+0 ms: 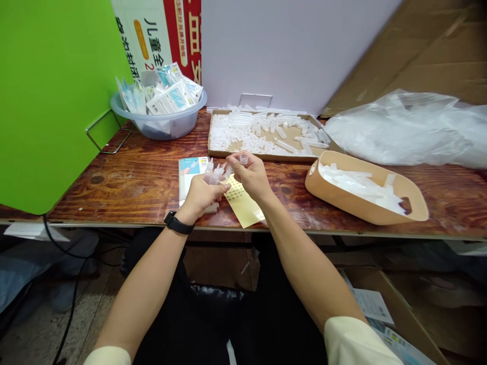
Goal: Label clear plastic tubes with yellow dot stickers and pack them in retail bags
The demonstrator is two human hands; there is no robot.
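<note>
The right hand [253,177] holds one small translucent plastic vial [243,159] up in the air, and its thumb and first fingers [231,158] are closed on the vial in a small pinch. The left hand [201,197] is just beside the right hand, and its fingers [224,186] are curled closed around a little bunch of clear plastic tubes [213,175], which stand out above the hand; the exact number of the tubes I cannot tell. Both hands are just in front of the cardboard tray [220,155], over the wooden desk [133,187] and not touching the tray. Under the hands, in front of the tray, lies a pale yellow sheet with rows of dots [243,205], and just left of it is a printed blue and white card [189,175]. Inside the tray there are many white translucent plastic pieces [243,132], with some long tubes among them. To the right of the tray sits a tan plastic bin [365,203], tilted a little and holding similar pieces, and behind it is a big clear plastic bag [403,126]. To the left of the tray stands a clear bowl [152,126] full of printed packets, beside a green board [49,101].
</note>
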